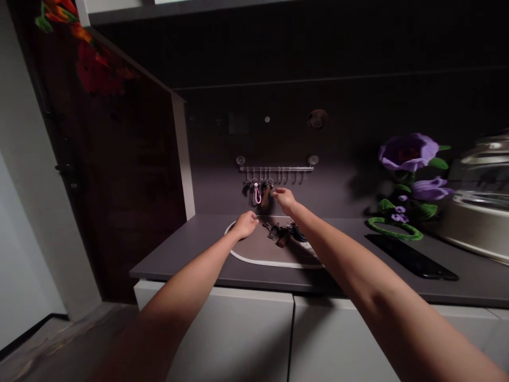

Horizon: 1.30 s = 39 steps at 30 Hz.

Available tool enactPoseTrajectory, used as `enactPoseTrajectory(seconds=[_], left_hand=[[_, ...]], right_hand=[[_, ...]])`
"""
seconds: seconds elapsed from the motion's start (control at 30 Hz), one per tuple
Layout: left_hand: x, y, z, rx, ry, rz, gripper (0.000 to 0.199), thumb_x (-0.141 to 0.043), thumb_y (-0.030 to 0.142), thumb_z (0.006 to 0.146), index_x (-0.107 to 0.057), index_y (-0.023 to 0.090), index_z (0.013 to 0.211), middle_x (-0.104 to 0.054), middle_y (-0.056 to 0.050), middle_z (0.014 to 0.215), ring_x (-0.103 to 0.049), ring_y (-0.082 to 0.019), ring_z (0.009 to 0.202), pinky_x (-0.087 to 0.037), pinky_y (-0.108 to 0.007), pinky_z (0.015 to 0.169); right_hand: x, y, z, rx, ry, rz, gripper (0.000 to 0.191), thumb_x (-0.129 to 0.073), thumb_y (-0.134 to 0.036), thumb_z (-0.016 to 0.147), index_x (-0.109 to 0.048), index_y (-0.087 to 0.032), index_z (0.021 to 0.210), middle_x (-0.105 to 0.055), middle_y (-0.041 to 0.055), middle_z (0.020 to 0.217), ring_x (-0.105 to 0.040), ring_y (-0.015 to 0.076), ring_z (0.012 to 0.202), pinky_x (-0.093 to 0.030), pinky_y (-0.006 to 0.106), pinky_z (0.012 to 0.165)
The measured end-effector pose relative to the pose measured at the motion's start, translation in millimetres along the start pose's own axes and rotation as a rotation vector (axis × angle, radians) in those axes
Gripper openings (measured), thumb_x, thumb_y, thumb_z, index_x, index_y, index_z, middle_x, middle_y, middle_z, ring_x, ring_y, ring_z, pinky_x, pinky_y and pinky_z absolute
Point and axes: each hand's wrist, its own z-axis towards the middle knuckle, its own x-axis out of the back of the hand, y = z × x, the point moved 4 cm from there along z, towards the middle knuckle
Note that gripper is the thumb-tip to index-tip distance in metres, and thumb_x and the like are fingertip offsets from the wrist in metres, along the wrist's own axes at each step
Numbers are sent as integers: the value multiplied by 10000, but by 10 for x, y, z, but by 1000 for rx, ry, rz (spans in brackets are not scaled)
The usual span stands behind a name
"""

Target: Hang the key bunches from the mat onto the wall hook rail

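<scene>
Wide counter edge point(254, 283) — left grip point(246, 224) half-curled, right grip point(285, 199) narrow near keys point(266, 194) — contents unclear.

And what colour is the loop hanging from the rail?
The loop is pink, seen best in the head view.

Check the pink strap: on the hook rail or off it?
On. The pink strap hangs below the clear hook rail, above the white-edged mat; which hook holds it is too dark to tell.
</scene>
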Motion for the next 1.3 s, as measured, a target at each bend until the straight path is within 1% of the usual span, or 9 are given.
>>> enactPoseTrajectory(seconds=[0.2,0.3,0.4,0.5,0.63,0.77,0.87,1.0,1.3], left_hand=[[53,102,38,87,-132,17,266,-539,154,745,-552,119,1008,-592,5,643,-488,-77,497,-412,-203,555],[43,189,69,55,-175,60,283,-533,138,746,-561,123,1027,-597,-1,648,-510,-83,516,-427,-211,569],[0,271,105,-52,-149,168,257,-566,154,727,-606,127,979,-639,-33,745,-566,-113,663,-444,-225,686],[-78,297,136,-77,-86,228,216,-566,173,731,-640,132,930,-660,-70,892,-580,-153,820,-434,-240,774],[-218,279,182,-44,-47,221,225,-515,199,776,-650,136,945,-659,-91,957,-583,-166,860,-427,-254,802],[-339,226,238,-108,-44,226,270,-466,235,809,-641,152,997,-634,-102,1044,-566,-175,946,-401,-260,857],[-394,175,260,-179,-71,249,280,-452,236,814,-642,163,1006,-630,-95,1055,-556,-182,971,-388,-263,875],[-417,155,251,-264,-143,283,255,-440,228,816,-682,158,855,-670,-70,908,-579,-176,874,-405,-264,833],[-300,134,222,-233,-104,156,216,-549,164,743,-675,138,917,-676,-61,940,-588,-155,855,-418,-245,813]], right_hand=[[118,35,-287,6,-61,-57,172,-559,-84,682,-594,-116,847,-581,-10,679,-476,48,581,-421,185,662],[161,89,-409,55,-120,-145,119,-562,-94,689,-603,-118,798,-604,-1,697,-495,56,606,-420,191,686],[209,146,-492,135,-149,-314,92,-572,-115,702,-617,-127,781,-637,18,742,-540,81,670,-423,212,727],[245,183,-555,239,-155,-530,104,-569,-130,721,-637,-149,798,-662,37,805,-572,111,731,-421,235,767],[244,228,-620,332,-224,-767,180,-524,-121,755,-648,-152,883,-674,66,864,-595,142,789,-417,239,770],[244,265,-630,380,-262,-929,224,-491,-120,776,-647,-147,934,-665,92,955,-592,160,848,-403,230,767],[241,300,-605,361,-274,-1001,220,-500,-135,775,-651,-149,935,-667,91,956,-591,159,846,-396,214,747],[206,327,-581,346,-299,-1064,196,-507,-173,780,-659,-149,900,-672,94,938,-595,157,817,-392,205,710],[194,303,-613,338,-312,-1059,184,-521,-183,777,-665,-144,883,-670,102,920,-593,166,809,-389,220,702]])
